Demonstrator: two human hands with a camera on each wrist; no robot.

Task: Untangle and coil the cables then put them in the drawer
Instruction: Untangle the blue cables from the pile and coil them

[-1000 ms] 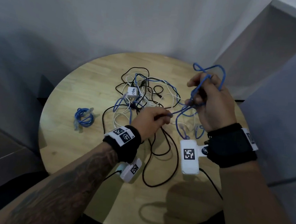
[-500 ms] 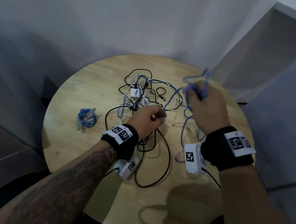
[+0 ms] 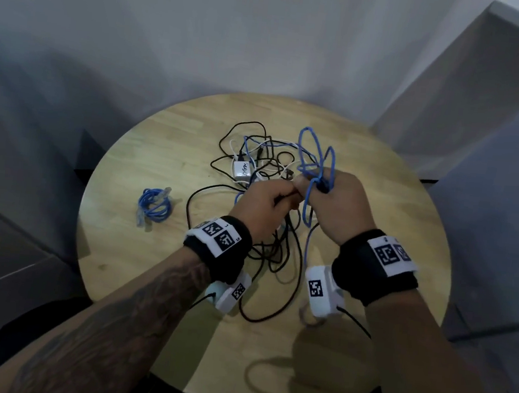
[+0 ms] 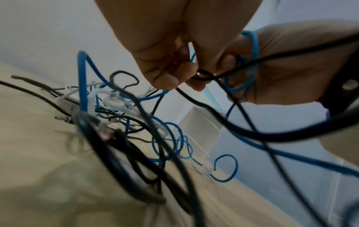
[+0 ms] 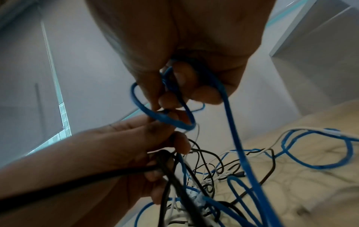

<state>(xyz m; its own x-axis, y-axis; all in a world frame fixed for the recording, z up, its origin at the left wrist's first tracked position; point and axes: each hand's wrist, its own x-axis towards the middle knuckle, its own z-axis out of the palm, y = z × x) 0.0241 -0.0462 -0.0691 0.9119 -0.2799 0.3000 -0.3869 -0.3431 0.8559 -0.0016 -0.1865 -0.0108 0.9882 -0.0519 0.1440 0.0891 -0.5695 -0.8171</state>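
Head view: your right hand [image 3: 335,203] gripped blue cable [image 3: 314,157] loops above round table [image 3: 407,229]; left hand [image 3: 261,209] pinched black cable [image 4: 204,76] alongside. Best practice: draw black strand clear of loops slowly, without tightening tangle [image 3: 254,167].

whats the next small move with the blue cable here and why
Probably draw the hands apart. The right hand holds loops of the blue cable, and the left hand pinches a black cable right beside it. The blue tail still runs down into the tangle on the table, so separating them should free more length.
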